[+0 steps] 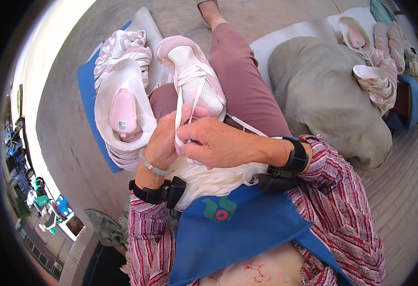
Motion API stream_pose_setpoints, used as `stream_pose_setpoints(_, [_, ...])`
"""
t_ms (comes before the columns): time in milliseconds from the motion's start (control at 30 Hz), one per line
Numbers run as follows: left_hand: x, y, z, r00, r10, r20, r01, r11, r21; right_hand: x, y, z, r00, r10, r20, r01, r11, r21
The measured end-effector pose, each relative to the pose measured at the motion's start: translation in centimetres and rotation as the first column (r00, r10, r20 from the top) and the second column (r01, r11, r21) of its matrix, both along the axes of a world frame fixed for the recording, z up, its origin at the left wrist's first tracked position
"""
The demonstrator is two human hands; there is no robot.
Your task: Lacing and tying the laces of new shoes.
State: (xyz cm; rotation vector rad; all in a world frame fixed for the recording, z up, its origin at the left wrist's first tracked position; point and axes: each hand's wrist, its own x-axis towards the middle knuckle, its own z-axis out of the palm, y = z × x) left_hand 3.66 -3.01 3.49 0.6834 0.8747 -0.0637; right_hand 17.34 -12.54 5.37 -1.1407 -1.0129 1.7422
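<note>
A pink and white shoe upper [194,76] rests on my lap, toe pointing away. My left hand [163,143] and my right hand [216,143] meet just below it, both pinching a white lace [178,126] that runs up into the shoe's eyelets. A second strand of lace [247,126] trails off to the right over my leg. A bundle of white laces [218,178] lies in my lap under my hands, on a blue cloth [247,229].
A stack of pink and white shoe uppers [123,100] lies on a blue mat [87,90] at my left. A large grey sack [328,95] sits at the right, with more uppers [376,62] beyond it. Concrete floor surrounds.
</note>
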Motion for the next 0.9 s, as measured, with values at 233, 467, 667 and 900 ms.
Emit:
stream_pose_setpoints(233, [-0.7,0.3,-0.2,0.999,0.041,0.013,-0.042,0.998,0.044,-1.3,-0.8,-1.9,0.951,-0.210,0.226,0.120,0.927,0.355])
stream_pose_setpoints(467, [-0.4,-0.4,0.3,0.995,0.100,-0.002,-0.100,0.994,0.046,-1.6,-0.9,-2.4,0.914,-0.224,0.339,0.084,0.920,0.383])
stream_pose_setpoints(667, [-1.0,-0.2,0.7,0.990,0.035,-0.133,-0.007,0.978,0.210,-1.0,-0.7,-1.5,0.950,-0.148,0.274,0.066,0.956,0.286])
stream_pose_setpoints(900, [-1.0,-0.1,1.8,0.977,-0.029,-0.210,0.136,0.846,0.515,0.5,-0.6,0.1,0.945,0.015,0.325,-0.078,0.980,0.183])
